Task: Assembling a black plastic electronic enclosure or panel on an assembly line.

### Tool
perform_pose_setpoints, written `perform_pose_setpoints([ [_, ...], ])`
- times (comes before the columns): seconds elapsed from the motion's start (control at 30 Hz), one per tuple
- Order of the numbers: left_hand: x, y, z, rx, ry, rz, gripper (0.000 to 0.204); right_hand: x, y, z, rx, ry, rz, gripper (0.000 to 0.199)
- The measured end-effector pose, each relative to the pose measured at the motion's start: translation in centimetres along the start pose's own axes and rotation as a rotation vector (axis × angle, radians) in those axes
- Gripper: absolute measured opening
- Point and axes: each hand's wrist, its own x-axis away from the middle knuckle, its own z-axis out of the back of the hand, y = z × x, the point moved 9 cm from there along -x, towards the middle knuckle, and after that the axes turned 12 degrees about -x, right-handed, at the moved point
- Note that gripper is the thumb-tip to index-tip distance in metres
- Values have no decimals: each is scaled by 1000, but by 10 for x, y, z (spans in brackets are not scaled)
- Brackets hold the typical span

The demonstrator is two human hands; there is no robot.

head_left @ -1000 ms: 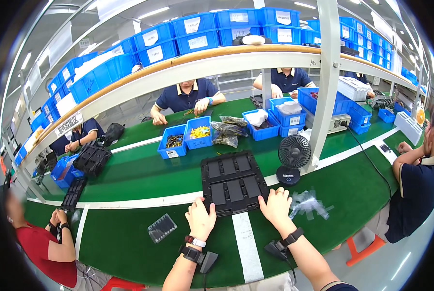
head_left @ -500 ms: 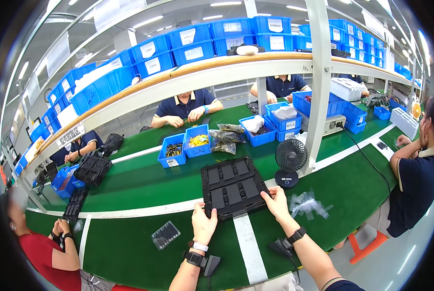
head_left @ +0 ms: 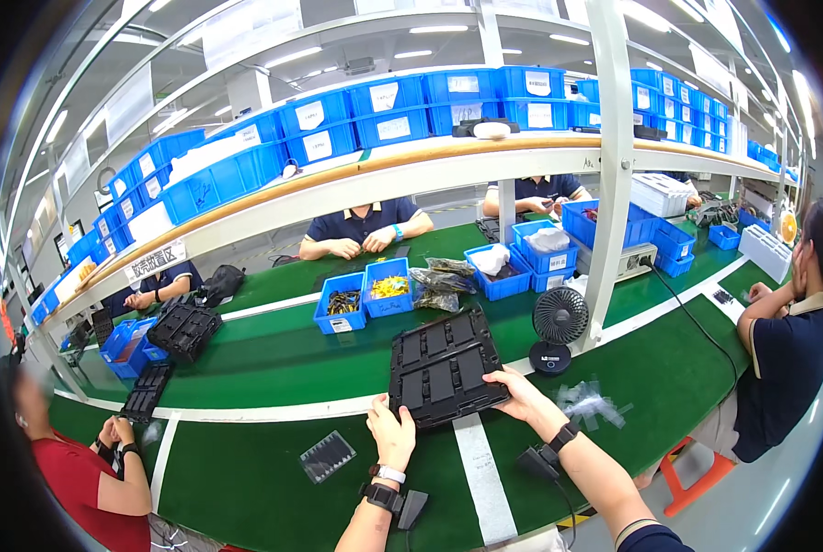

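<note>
A black plastic tray (head_left: pixel 446 368), square and divided into several rectangular recesses with dark flat pieces in them, is held in front of me over the green bench. At its near left corner my left hand (head_left: pixel 395 432) grips the edge, thumb on top. My right hand (head_left: pixel 524 397) is closed on the tray's near right side, its thumb over the rim. The tray looks slightly tilted, and its underside is hidden. Beside my left hand lies a small clear plastic sheet (head_left: pixel 327 456) with dark stripes. Clear plastic scraps (head_left: pixel 591 405) are scattered right of my right hand.
A black desk fan (head_left: pixel 560 317) stands by the white shelf post (head_left: pixel 605 230). Beyond the tray are blue bins of yellow parts (head_left: pixel 388 287) and dark parts (head_left: pixel 342 304), plus bagged parts (head_left: pixel 441 283). More black trays (head_left: pixel 183 329) lie left. Co-workers sit around the bench.
My view has shifted, so the bench and shelf appear lower. The tray has tilted a little in my hands, and both hands still hold it.
</note>
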Motion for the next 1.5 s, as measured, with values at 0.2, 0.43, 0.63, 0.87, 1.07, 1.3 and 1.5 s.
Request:
perform_pose_setpoints([
  [0.2, -7, -6, 12, 250, 121, 88, 43, 5, -18, -23, -21, -88, 200, 23],
  [0.43, -3, -28, -9, 565, 115, 227, 52, 7, -65, -56, -110, -92, 347, 21],
  [0.63, 18, 14, -45, -221, -417, -51, 97, -19, -90, -66, -266, -125, 489, 24],
  [0.87, 23, 20, -46, -335, -453, -118, 112, -73, -121, -77, -483, -93, 698, 34],
  [1.07, 27, 20, -48, -353, -422, -130, 111, -97, -149, -62, -588, -41, 896, 43],
  [1.3, 30, 19, -50, -349, -427, -119, 110, -123, -182, -27, -625, 111, 1086, 62],
  [1.5, 31, 24, -53, -346, -420, -143, 109, -161, -189, 35, -769, 262, 1111, 63],
])
